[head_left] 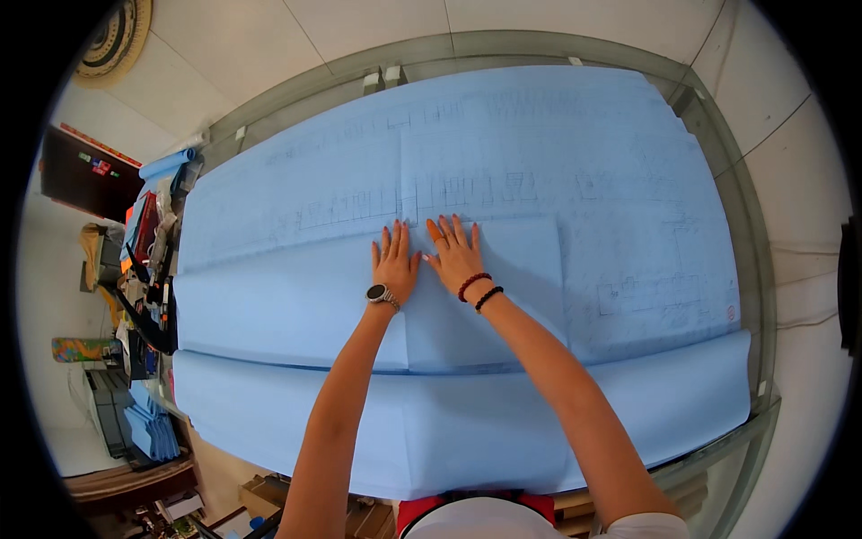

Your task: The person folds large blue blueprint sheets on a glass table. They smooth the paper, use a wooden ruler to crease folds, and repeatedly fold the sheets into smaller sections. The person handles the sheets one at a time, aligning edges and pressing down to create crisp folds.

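A large light-blue drawing sheet (628,225) with thin technical lines lies spread out in front of me. Part of it is turned back as a plain folded flap (287,301), whose far edge runs beneath my fingertips. My left hand (395,265) rests flat on this flap, fingers stretched out, with a watch (382,294) on the wrist. Close beside it my right hand (456,260) also presses flat, fingers apart. An orange finger cover (435,230) sits on one of its fingers, and two beaded bracelets (480,289) circle that wrist. Neither hand grips anything.
Another blue sheet portion (584,404) curves over the near table edge. The table has a greenish glass rim (754,242). Pens, a blue paper roll (167,163) and other clutter crowd the left side. Folded blue papers (151,429) stand lower left. Cardboard boxes (265,494) sit below.
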A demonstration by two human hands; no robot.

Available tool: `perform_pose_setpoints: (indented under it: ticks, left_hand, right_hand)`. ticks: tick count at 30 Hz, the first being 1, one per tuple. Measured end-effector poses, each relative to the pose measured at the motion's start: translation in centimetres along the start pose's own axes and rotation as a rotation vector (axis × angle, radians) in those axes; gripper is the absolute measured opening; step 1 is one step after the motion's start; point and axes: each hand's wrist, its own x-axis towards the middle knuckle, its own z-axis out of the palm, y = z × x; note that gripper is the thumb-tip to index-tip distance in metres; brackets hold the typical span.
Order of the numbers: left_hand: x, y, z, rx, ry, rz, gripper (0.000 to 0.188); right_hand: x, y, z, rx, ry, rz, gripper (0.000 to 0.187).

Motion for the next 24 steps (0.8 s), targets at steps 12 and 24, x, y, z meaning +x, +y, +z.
perform_pose_setpoints:
  ticks: [12,24]
  left_hand:
    - [-0.5,-3.7,-0.7,-0.02,-0.11,-0.129,0.061]
    - [-15.4,-24.3,-8.9,0.103,-0.29,-1.018,0.079]
  right_hand:
    - [-0.4,2.1,0.4,-0.029,0.054,-0.045,0.067]
    - [-2.4,10.5,-5.1,-0.154,-0.004,0.131,0.079]
